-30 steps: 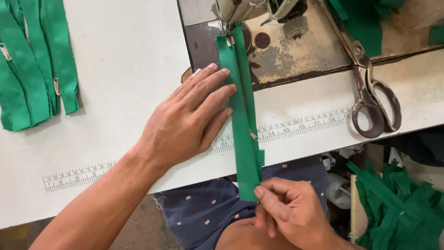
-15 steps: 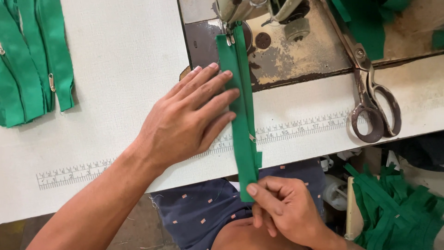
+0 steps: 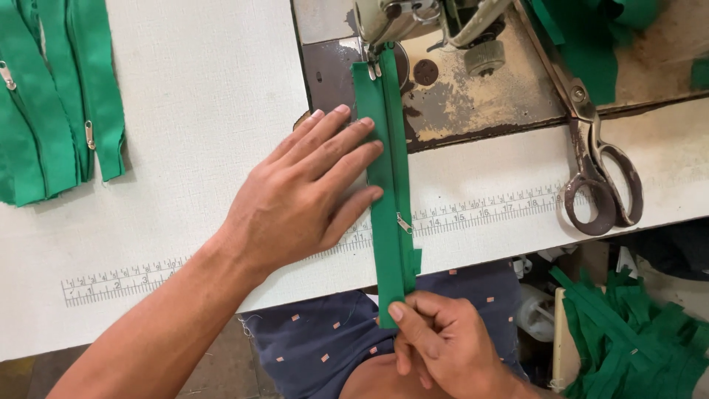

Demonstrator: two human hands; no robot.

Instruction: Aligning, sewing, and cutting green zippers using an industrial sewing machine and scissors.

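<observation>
A long green zipper strip [image 3: 391, 177] runs from under the sewing machine's presser foot [image 3: 375, 65] toward me, over the table's front edge. Its metal slider [image 3: 403, 222] sits near the ruler marks. My left hand [image 3: 306, 196] lies flat on the white table [image 3: 207, 111], fingertips pressing the strip's left edge. My right hand [image 3: 443, 343] is below the table edge, thumb and fingers pinching the strip's near end.
Large rusty scissors [image 3: 594, 174] lie at the right on the table. A pile of green zipper pieces [image 3: 52, 111] sits at the far left. More green strips [image 3: 628, 332] fill a bin at lower right. A printed ruler [image 3: 480, 210] runs along the table front.
My right hand has slid slightly up along the strip's near end, keeping its pinch. My left hand stays flat, fingers nudged a little toward the machine.
</observation>
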